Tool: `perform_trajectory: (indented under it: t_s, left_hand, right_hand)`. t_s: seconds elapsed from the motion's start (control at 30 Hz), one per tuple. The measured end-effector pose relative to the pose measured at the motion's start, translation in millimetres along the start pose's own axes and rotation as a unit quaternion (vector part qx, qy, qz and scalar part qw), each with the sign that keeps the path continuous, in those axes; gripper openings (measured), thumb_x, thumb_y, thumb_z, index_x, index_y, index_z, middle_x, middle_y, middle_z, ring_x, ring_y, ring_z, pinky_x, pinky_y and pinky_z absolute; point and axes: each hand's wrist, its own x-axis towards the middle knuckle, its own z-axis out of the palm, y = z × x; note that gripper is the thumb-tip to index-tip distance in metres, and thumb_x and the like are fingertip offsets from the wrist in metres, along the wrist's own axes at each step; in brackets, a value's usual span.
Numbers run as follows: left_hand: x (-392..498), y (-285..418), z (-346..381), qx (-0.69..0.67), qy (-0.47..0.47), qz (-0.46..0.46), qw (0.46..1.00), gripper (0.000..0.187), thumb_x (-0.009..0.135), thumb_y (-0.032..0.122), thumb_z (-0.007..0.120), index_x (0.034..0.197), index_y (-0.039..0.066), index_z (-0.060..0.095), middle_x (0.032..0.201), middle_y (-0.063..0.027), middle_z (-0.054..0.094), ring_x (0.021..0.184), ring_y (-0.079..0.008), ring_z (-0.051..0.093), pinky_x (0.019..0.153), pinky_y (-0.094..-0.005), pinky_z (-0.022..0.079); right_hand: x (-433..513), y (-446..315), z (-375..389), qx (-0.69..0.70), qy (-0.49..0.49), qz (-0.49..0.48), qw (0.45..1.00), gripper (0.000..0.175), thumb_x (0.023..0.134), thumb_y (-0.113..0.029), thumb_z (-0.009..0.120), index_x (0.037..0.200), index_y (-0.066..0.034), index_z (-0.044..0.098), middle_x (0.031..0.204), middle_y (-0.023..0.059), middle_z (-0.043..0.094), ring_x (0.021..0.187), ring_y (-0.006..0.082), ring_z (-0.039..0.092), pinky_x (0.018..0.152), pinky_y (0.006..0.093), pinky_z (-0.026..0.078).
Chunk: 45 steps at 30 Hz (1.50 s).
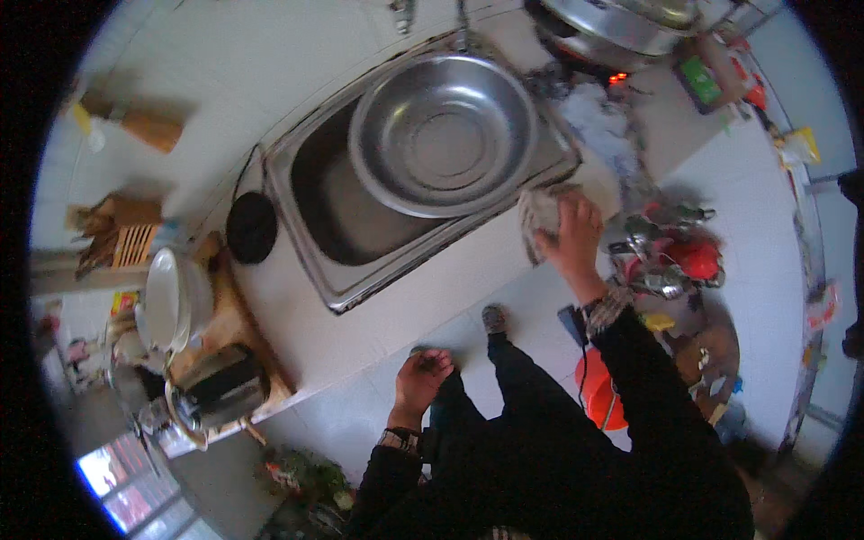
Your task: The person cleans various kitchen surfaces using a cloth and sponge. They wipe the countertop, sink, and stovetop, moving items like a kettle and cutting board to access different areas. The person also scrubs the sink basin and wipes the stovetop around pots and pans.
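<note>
My right hand [574, 236] grips a crumpled light cloth [538, 216] and presses it on the counter's front edge, right of the sink [317, 263]. A wide stainless steel basin [449, 145] sits tilted over the sink's right part, and nothing is seen in it. Low in front of my body, away from the counter [398, 283], hangs my left hand [422, 378]. Its fingers are curled. Whether anything small lies in them cannot be made out.
Bowls [177, 300] and a dark-topped metal vessel [223, 388] stand on a wooden board [260, 337] at left. A pot [628, 27] sits above a red glow at back right. Bagged items [675, 256] are to my right, above a red bucket [601, 391].
</note>
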Motion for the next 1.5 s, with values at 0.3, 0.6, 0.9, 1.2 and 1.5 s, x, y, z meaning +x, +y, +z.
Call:
perform_trajectory:
  t_s: [0.3,0.6,0.9,1.2,1.5]
  left_hand:
    - [-68.5,5.3,-41.7,-0.119,-0.001,0.139,0.983,0.038,0.102,0.028,0.045,0.112,-0.005,0.063,0.120,-0.0224,0.063,0.115,-0.0368,0.058,0.103,-0.0489,0.047]
    - [-120.6,-21.2,-141.3,-0.168,0.053,0.245,0.953,0.039,0.104,0.026,0.038,0.113,-0.006,0.059,0.113,-0.0211,0.065,0.103,-0.0345,0.064,0.096,-0.0471,0.052]
    - [-320.9,24.0,-384.7,-0.066,0.342,0.477,0.807,0.028,0.098,0.021,0.052,0.097,-0.004,0.065,0.093,-0.0149,0.067,0.089,-0.0283,0.064,0.086,-0.0428,0.055]
    - [-580.0,152.9,-451.1,-0.125,0.448,0.488,0.739,0.063,0.098,0.040,0.057,0.148,0.015,0.028,0.141,-0.0071,0.045,0.126,-0.0271,0.046,0.104,-0.0478,0.042]
    - [-465.6,143.9,-395.4,-0.053,0.530,0.437,0.725,0.067,0.098,0.040,0.055,0.155,0.019,0.025,0.144,-0.0068,0.043,0.127,-0.0269,0.046,0.103,-0.0484,0.041]
  right_hand:
    - [-90.0,-225.5,18.8,0.170,-0.202,-0.308,0.914,0.062,0.063,-0.034,0.082,0.117,-0.0153,0.058,0.138,0.0140,0.047,0.130,0.0400,0.042,0.105,0.0590,0.033]
    - [-95.5,-251.9,31.1,0.104,-0.187,-0.350,0.912,0.067,0.062,-0.026,0.085,0.121,-0.0119,0.057,0.141,0.0130,0.047,0.133,0.0402,0.040,0.106,0.0570,0.036]
    - [-98.5,-249.6,38.3,-0.001,-0.126,-0.352,0.927,0.065,0.070,-0.024,0.077,0.128,-0.0066,0.053,0.142,0.0169,0.047,0.133,0.0397,0.042,0.109,0.0537,0.035]
    - [-133.7,-287.5,36.2,0.060,-0.087,-0.340,0.934,0.064,0.062,-0.030,0.084,0.118,-0.0088,0.059,0.127,0.0174,0.055,0.121,0.0377,0.049,0.098,0.0525,0.042]
    - [-130.4,-276.8,13.7,0.107,-0.127,-0.336,0.927,0.059,0.060,-0.035,0.083,0.112,-0.0151,0.063,0.120,0.0080,0.056,0.117,0.0341,0.052,0.085,0.0519,0.048]
